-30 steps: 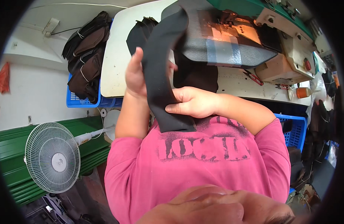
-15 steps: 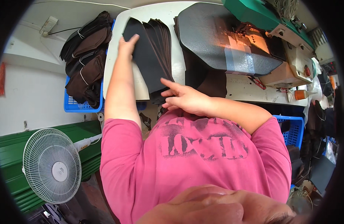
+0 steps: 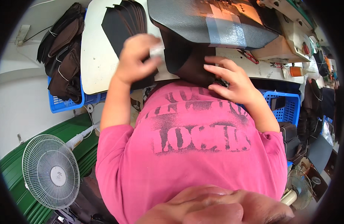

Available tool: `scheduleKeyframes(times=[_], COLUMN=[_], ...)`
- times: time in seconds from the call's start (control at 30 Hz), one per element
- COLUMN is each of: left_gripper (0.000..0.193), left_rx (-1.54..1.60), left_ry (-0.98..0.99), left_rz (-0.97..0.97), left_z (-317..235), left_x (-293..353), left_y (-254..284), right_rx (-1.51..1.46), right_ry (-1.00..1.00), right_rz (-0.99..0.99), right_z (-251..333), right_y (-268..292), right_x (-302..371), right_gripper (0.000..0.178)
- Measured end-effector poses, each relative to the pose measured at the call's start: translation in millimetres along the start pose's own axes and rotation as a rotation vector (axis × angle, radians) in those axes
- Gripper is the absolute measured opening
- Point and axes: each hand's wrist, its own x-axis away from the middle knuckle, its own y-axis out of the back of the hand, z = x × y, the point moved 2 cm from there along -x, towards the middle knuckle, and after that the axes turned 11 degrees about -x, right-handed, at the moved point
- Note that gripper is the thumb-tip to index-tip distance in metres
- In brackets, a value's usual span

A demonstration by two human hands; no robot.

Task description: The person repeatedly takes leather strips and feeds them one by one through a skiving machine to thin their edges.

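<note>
My left hand (image 3: 136, 61) hovers over the near end of a fanned stack of dark fabric pieces (image 3: 118, 28) on the white table. Its fingers are bent and blurred, with the thumb apart from them; no held thing can be made out. My right hand (image 3: 233, 80) is open, its fingers spread at the right side of a pile of dark brown and black pieces (image 3: 192, 61). Those fingertips are beside or touching the pile's edge; which, I cannot tell. Part of this pile lies under the dark sewing machine bed cover (image 3: 202, 28).
A sewing machine (image 3: 291, 48) fills the far right. Red-handled snips (image 3: 249, 56) and an orange-capped bottle (image 3: 296, 71) lie near it. Tied dark bundles (image 3: 65, 56) overhang a blue basket (image 3: 54, 102) at left. Another blue basket (image 3: 291, 100) stands right; a fan (image 3: 50, 171) stands lower left.
My left hand has left the far part of the fanned stack and come nearer and right. My right hand has moved right to the brown pile. The head view has shifted.
</note>
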Motion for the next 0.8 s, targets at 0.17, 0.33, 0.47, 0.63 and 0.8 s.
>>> scheduleKeyframes(times=[0.17,0.33,0.47,0.63,0.8], left_gripper=[0.05,0.034,0.018,0.014,0.068], left_rx=[-0.248,-0.144,0.071,0.723,1.028], left_ry=[-0.13,-0.087,-0.227,0.063,0.502], left_rz=[0.259,0.349,0.248,0.138,0.308], left_z=[-59,-86,-110,-157,-170], left_x=[4,-7,-20,-37,-60], left_y=[-27,-24,-19,6,9], right_rx=[0.206,0.25,0.207,0.014,-0.191], right_ry=[-0.044,0.108,0.211,0.605,0.538], right_rz=[0.088,0.035,-0.092,-0.276,-0.543], right_z=[-3,-20,-24,-30,-5], right_y=[-7,-3,5,22,25], right_x=[4,12,24,32,16], right_gripper=[0.065,0.062,0.059,0.057,0.05])
